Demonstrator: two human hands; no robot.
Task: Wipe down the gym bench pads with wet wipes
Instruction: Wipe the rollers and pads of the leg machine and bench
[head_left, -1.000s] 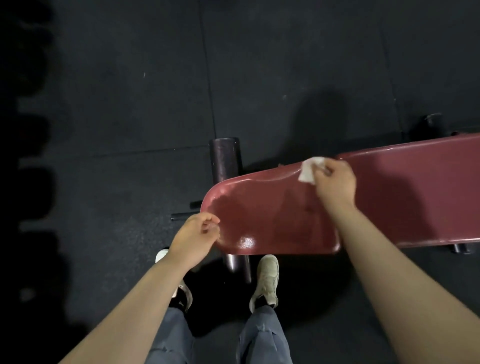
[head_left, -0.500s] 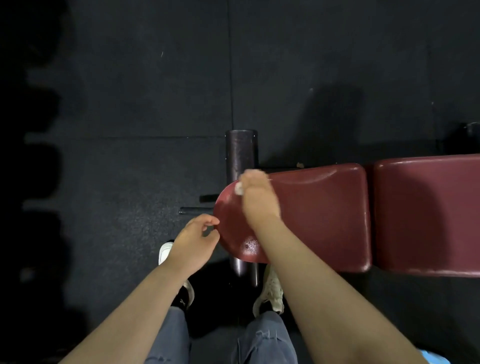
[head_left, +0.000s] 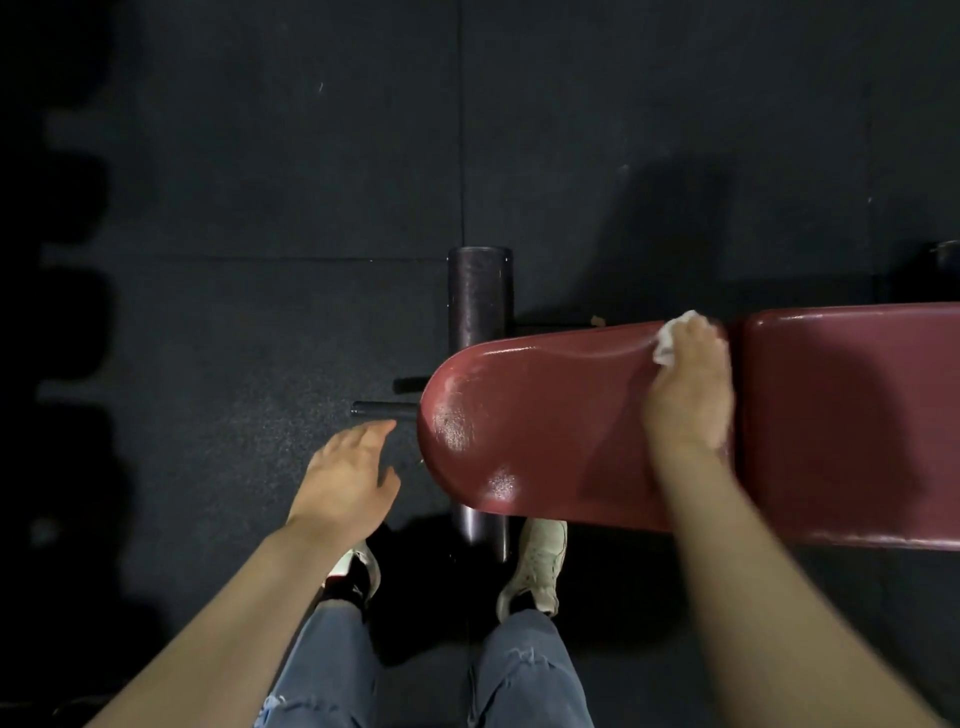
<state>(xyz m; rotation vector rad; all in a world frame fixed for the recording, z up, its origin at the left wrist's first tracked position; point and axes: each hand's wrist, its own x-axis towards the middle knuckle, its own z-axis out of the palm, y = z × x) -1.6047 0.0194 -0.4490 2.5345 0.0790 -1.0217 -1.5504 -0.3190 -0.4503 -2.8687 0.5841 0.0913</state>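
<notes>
The dark red seat pad (head_left: 535, 415) of the gym bench lies across the middle, rounded at its left end, with wet shiny patches. A second red pad (head_left: 852, 415) joins it on the right across a narrow gap. My right hand (head_left: 688, 389) lies on the seat pad by that gap and grips a white wet wipe (head_left: 670, 338) against the pad's far edge. My left hand (head_left: 348, 478) hovers open, fingers spread, just left of the pad's rounded end, touching nothing.
A black foam roller (head_left: 480, 296) stands out beyond the pad's left end, with a thin black bar (head_left: 382, 409) beside it. Bench legs (head_left: 483, 525) drop under the pad, next to my two shoes. Dark rubber flooring (head_left: 260, 182) lies all around.
My right hand slid the wipe from the pad's rounded left end to the right, up to the gap. My left hand let go of the pad's edge and opened.
</notes>
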